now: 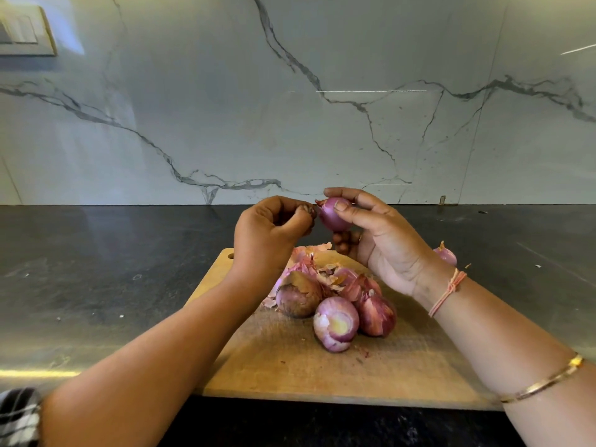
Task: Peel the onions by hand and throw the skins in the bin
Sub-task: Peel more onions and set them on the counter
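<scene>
- Marble wall [225, 108]: one glossy white slab with grey veins. A pale switch plate [22, 30] is cut off at the top left.
- Countertop [96, 269]: one dark, mottled, shiny stone surface.
- Cutting board [290, 366]: one worn, scored wooden rectangle with a hanging hole at its far left corner. Its right side is hidden under the forearm.
- Right hand [380, 240]: raised above the board, thumb and forefinger curled round the held onion [333, 217], which is small, smooth, purple and mostly bare.
- Left hand [271, 227]: fingers curled, thumb and fingertips pinching a small brownish skin scrap [306, 210] just beside that onion's tip. What the scrap is remains hard to make out.
- Board onions [335, 322]: three plainly show, touching in a cluster, one brownish, one with a pale cut end, one streaked red. A possible fourth is half buried behind them.
- Stray onion [446, 254]: one on the counter, partly hidden by the right wrist.
- Loose skins [317, 272]: a papery pink heap on the board behind the cluster.
- Right arm: one pink thread band [450, 290], one thin gold bangle [545, 379].
</scene>
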Demonstrator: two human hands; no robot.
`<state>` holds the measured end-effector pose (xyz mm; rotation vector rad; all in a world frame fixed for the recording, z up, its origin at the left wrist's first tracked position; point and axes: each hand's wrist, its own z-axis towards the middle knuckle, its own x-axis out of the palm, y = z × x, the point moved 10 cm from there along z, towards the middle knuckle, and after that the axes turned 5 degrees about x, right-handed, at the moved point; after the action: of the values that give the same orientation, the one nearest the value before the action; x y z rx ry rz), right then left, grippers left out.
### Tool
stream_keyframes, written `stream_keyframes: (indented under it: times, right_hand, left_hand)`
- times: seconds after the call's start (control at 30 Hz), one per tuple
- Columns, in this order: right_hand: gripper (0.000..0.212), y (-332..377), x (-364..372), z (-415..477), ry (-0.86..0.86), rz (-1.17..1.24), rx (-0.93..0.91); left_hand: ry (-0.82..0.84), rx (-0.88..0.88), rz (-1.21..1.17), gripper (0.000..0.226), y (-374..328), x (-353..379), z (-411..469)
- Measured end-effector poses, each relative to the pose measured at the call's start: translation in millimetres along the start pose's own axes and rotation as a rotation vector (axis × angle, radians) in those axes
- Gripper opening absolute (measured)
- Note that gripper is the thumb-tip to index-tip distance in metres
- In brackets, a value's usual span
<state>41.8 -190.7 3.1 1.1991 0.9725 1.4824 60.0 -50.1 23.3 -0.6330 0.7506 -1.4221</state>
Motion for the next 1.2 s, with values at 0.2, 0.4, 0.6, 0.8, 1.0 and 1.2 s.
stream_keyframes:
  times: [0.2, 0.4, 0.6, 0.8, 1.0, 1.2]
  right_hand:
    - [0.026, -3, -7, 1, -0.070, 0.025, 0.037]
    - [0.021, -2, 0, -2, -0.013, 0.052, 0.059]
    - [0.031, -2, 8, -5, 0.050, 0.016, 0.040]
    - [0.032, -1, 12, -7, 0.078, -0.010, 0.028]
    - [0.027, -2, 12, -7, 0.087, -0.043, 0.032]
    - [0.036, -3, 12, -7, 0.096, -0.056, 0.034]
  left_hand:
    - [-0.037, -0.049, 0.030, 0.017, 5, -5, -1]
    - [-0.005, -0.050, 0.015, 0.015, 5, 0, -4]
    - [0.020, -0.112, -0.188, 0.011, 11, 5, -3]
    - [0.026, -0.131, -0.220, 0.017, 11, 5, -1]
    - [0.003, -0.075, -0.134, 0.019, 3, -1, 0]
    - [0.018, -0.032, -0.066, 0.020, -3, -2, 1]
